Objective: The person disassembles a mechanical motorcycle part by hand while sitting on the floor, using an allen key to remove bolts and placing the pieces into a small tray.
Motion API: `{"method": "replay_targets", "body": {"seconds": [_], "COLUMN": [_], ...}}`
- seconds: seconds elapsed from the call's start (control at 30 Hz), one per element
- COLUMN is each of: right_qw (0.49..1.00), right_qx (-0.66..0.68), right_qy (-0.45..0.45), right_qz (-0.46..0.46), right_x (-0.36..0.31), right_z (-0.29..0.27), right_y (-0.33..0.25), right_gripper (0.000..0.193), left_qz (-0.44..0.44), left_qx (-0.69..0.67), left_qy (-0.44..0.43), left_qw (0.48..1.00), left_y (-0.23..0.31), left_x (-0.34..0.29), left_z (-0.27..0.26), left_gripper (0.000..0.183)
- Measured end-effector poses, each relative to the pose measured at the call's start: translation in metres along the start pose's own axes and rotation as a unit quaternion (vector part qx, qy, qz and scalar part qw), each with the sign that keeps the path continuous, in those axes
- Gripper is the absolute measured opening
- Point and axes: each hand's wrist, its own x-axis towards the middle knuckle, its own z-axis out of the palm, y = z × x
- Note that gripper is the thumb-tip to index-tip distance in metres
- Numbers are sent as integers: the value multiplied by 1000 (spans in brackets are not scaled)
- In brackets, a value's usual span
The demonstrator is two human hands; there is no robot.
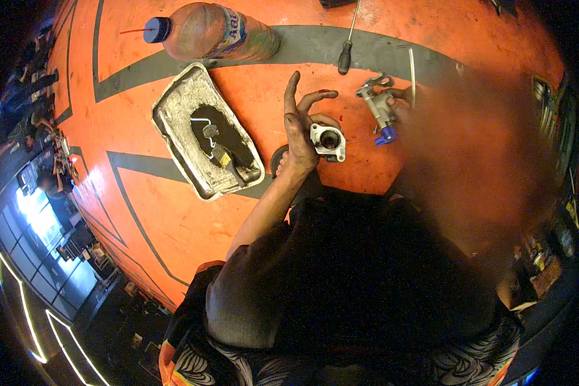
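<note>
My left hand (pixel 300 132) is blackened with grime and holds a small silver metal housing (pixel 336 153) with a round bore and bolt-hole ears. Its upper fingers stretch away from the housing, while the lower ones lie against it. To the right, my right hand (pixel 402 101) grips a grey metal engine part with a blue plastic end (pixel 381 116). Only some fingers of that hand show; a reddish blur hides the rest of it and the forearm. A thin pale tube (pixel 413 74) stands up beside these fingers.
On the orange floor with dark stripes, a dented metal tray (pixel 166 138) holds dark liquid and a brush (pixel 224 157). Behind it lies a large plastic bottle (pixel 199 32) with a blue cap and red straw. A screwdriver (pixel 345 58) lies ahead. A black round object (pixel 278 161) shows beside my left wrist.
</note>
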Motion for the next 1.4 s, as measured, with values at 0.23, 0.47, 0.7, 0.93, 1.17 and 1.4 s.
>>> {"method": "replay_targets", "body": {"seconds": [0.23, 0.47, 0.7, 0.93, 1.17, 1.4], "right_qw": [994, 996, 996, 968, 897, 877], "right_qx": [27, 67, 42, -235, -429, -462], "right_qy": [101, 49, 68, 86, 104, 131], "right_qz": [37, 9, 30, 28, 14, -15], "right_x": [5, 14, 11, 12, 15, 14], "right_z": [-24, -22, -30, -40, -41, -18], "right_y": [10, 47, 71, 47, 36, 22], "right_gripper": [28, 30, 30, 32, 40, 38], "left_qz": [33, 40, 75, 89, 50, 47], "left_qx": [31, 95, 129, 93, 83, 75], "left_qy": [-11, -20, -66, -47, -34, -30], "left_qw": [999, 994, 987, 991, 995, 996], "left_y": [18, 30, 38, 50, 66, 69], "left_x": [-1, -8, -10, -12, -13, -14], "left_z": [8, 3, 9, 17, 22, 24], "left_gripper": [108, 123, 132, 127, 128, 131]}}
